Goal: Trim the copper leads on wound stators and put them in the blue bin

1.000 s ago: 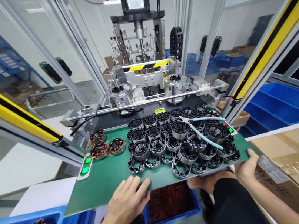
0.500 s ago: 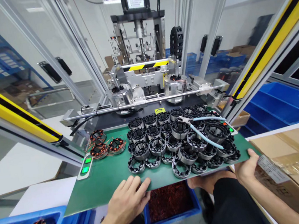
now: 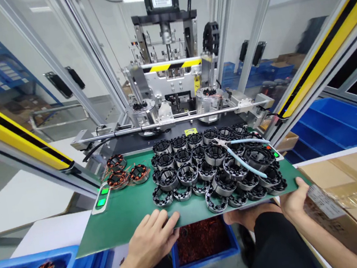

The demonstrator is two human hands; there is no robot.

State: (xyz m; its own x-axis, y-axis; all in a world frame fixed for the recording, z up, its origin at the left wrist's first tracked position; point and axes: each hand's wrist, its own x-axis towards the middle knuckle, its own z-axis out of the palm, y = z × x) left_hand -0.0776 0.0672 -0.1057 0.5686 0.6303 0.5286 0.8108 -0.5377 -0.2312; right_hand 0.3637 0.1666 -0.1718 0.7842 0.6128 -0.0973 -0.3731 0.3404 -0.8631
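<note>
My left hand rests at the front edge of the green work surface, fingers loosely bent and thumb apart, holding nothing. At the right corner, my right hand grips the edge of that surface, thumb on top and its other fingers mostly hidden. Between the hands stand stacked bare stator cores with black insulators. Blue-handled cutting pliers lie open across them. Several copper-wound stators sit at the left. Behind, the winding machine has two round metal fixtures, each with a stator on top.
Yellow-and-black posts flank the opening. Green-lit button panels sit at both sides. A blue bin of wound stators is at lower left, a blue bin of copper scraps below. Cardboard boxes stand at right.
The machine's striped crossbar and carriage have risen, and upright plates now show above both fixtures. Both my hands have stayed where they were, as have the stators and pliers.
</note>
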